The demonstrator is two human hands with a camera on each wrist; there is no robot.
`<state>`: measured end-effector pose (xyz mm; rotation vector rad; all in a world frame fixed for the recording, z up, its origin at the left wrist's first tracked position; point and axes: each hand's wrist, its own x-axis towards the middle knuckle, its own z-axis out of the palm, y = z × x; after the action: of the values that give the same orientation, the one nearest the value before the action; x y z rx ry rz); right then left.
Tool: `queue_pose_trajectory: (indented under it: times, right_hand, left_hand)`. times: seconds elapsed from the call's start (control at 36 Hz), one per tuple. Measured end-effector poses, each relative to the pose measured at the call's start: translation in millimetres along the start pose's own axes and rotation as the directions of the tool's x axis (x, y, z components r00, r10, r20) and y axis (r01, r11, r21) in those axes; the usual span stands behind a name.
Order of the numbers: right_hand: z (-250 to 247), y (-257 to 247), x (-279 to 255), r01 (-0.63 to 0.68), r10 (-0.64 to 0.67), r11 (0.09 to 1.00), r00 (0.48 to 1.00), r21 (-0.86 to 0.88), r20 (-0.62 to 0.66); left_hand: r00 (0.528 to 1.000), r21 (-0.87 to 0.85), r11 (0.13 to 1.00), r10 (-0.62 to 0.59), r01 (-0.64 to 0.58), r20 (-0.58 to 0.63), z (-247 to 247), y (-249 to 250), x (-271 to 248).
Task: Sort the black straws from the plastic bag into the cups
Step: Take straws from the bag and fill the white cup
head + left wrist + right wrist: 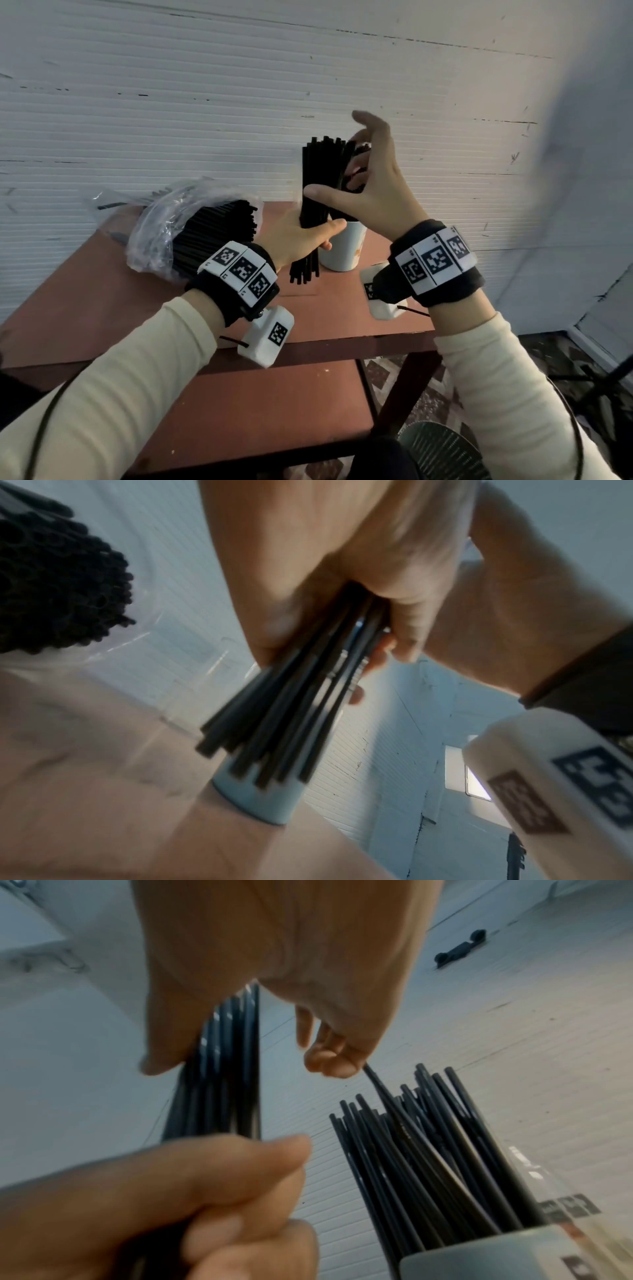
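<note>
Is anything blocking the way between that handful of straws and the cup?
Partly: the cup already holds straws, and the right hand is at their tops. The bundle in the left hand sits right beside it.

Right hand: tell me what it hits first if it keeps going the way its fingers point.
Probably the upper ends of the straw bundle gripped by the left hand: the right hand already reaches among them. Depth is unclear.
</note>
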<state>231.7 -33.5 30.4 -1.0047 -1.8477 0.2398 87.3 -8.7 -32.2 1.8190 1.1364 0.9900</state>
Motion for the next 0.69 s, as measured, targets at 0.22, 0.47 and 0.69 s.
queue_pose_trajectory:
  times: [0.22,0.47,0.69]
  right_hand:
    - [-2,11,-7,-0.109,0.143,0.989,0.877,-0.099,0.459]
    - [-42,11,18,-0.124,0.119,0.986,0.992,0.108,0.052]
    - [-59,23,50,-0.133,0.138,0.989,0.987,0.067,-0.08]
  left_hand:
    - [0.92,0.104,0.984,0.094,-0.144,0.381,12,22,-6]
    - [0.989,-0.008,1.0,0.028,-0.029,-0.144,18,13,15]
    - [0.985,0.021,0.998,-0.061,0.065,-0.164,21,-7,50]
